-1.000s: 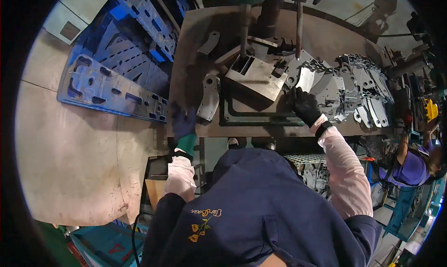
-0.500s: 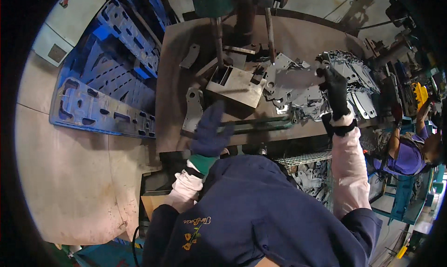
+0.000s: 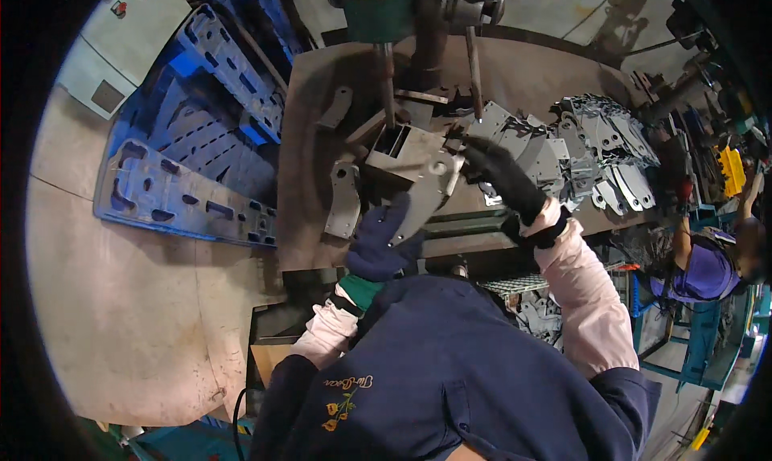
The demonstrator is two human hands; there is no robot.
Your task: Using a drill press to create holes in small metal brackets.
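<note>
My right hand [image 3: 500,173], in a black glove, pinches the upper end of a flat curved metal plate [image 3: 425,197] with a hole near that end. The plate hangs slanted in front of a metal block fixture [image 3: 406,151]. Its lower end overlaps the palm of my left hand [image 3: 381,244], in a blue glove. The left fingers are apart and partly hidden behind the plate; no thumb closes over it. Beside the left hand, a similar plate [image 3: 344,200] lies on the worktable [image 3: 310,248]. Another plate [image 3: 336,107] lies farther back.
Several metal plates [image 3: 615,135] are piled to the right. A green machine head [image 3: 378,15] with a vertical shaft [image 3: 387,83] stands above the fixture. Blue pallets [image 3: 181,196] are at the left. A co-worker in purple [image 3: 700,270] is at the far right.
My right hand has moved left from the pile, bringing the plate in front of the fixture. My left hand has shifted slightly right, and the plate's lower end now overlaps it.
</note>
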